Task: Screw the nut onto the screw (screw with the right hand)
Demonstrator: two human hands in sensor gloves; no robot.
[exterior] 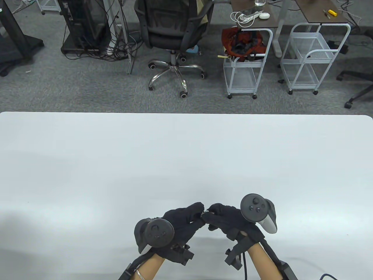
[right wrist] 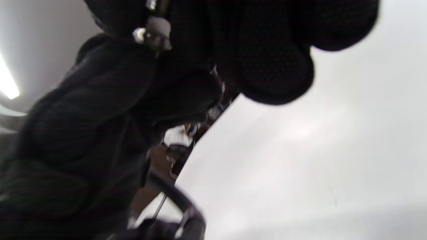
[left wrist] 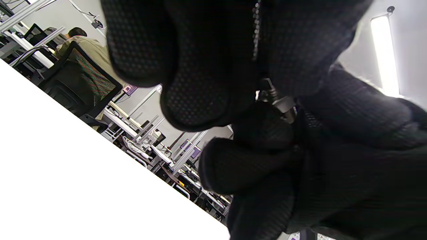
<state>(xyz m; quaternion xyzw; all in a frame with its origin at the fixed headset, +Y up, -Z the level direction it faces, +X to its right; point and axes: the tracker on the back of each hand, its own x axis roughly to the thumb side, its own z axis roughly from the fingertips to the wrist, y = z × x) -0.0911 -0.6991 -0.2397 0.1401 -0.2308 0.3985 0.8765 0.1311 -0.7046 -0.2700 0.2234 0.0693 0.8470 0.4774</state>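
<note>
My two gloved hands meet fingertip to fingertip just above the white table (exterior: 186, 151), near its front edge. My left hand (exterior: 199, 212) pinches a small metal screw (left wrist: 267, 87). My right hand (exterior: 212, 213) pinches the nut (left wrist: 284, 105) on the screw's end. In the table view the parts (exterior: 206, 211) show only as a glint between the fingertips. In the right wrist view the metal parts (right wrist: 154, 32) sit between my right fingers (right wrist: 273, 66) and the left hand (right wrist: 93, 110). The screw's shaft is mostly hidden by the gloves.
The white table stretches bare far ahead and to both sides of the hands. Beyond its far edge stand an office chair (exterior: 174, 32) and two white wire carts (exterior: 247, 67) on grey carpet.
</note>
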